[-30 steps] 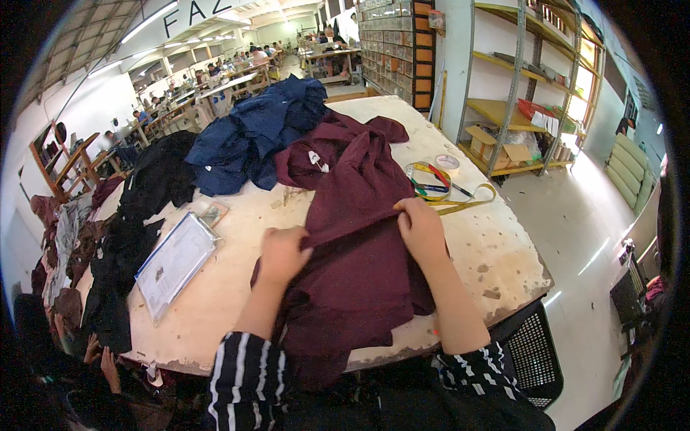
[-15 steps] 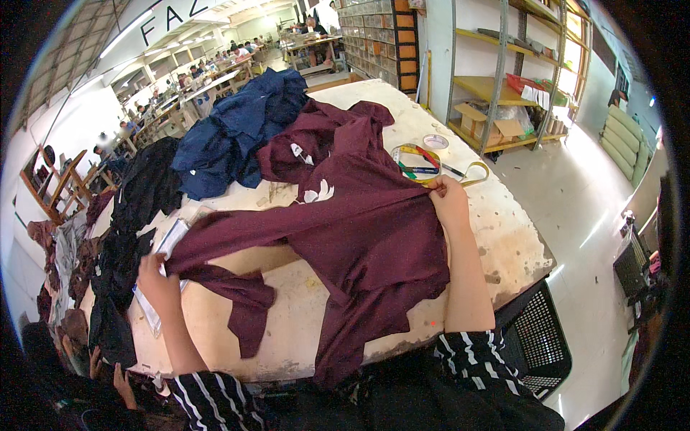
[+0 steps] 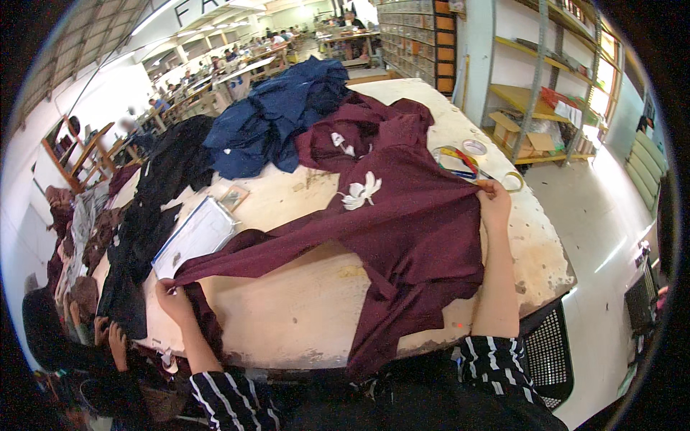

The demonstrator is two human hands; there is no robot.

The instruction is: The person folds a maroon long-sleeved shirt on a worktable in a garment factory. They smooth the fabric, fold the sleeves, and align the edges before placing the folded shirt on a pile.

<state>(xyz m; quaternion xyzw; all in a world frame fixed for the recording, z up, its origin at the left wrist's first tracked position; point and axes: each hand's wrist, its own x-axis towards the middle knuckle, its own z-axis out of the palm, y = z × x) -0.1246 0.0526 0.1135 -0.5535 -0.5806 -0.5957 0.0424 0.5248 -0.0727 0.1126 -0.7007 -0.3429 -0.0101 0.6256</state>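
Observation:
My left hand point(image 3: 174, 299) pinches the end of a long, narrow part of a maroon garment point(image 3: 420, 237) at the left, beside a white paper in a clear sleeve point(image 3: 188, 233). My right hand point(image 3: 494, 205) grips the garment's fabric at the right, drawing it taut between both hands. A white flower-shaped detail point(image 3: 359, 192) shows on the fabric, whose lower part drapes over the pale worktable point(image 3: 280, 320). Near my right hand lie a tape roll point(image 3: 474, 146) and a coiled yellow tape measure point(image 3: 514, 180).
Navy fabric point(image 3: 273, 118) and black fabric point(image 3: 136, 244) lie at the back and left. A co-worker's hands point(image 3: 111, 337) show at the lower left. Metal shelves point(image 3: 521, 97) stand at the back right, a black perforated crate point(image 3: 546, 352) below the table's right edge.
My hands went from close together on the garment to wide apart, stretching its long part leftward and exposing the white detail. Since half a second ago the left hand has lowered slightly.

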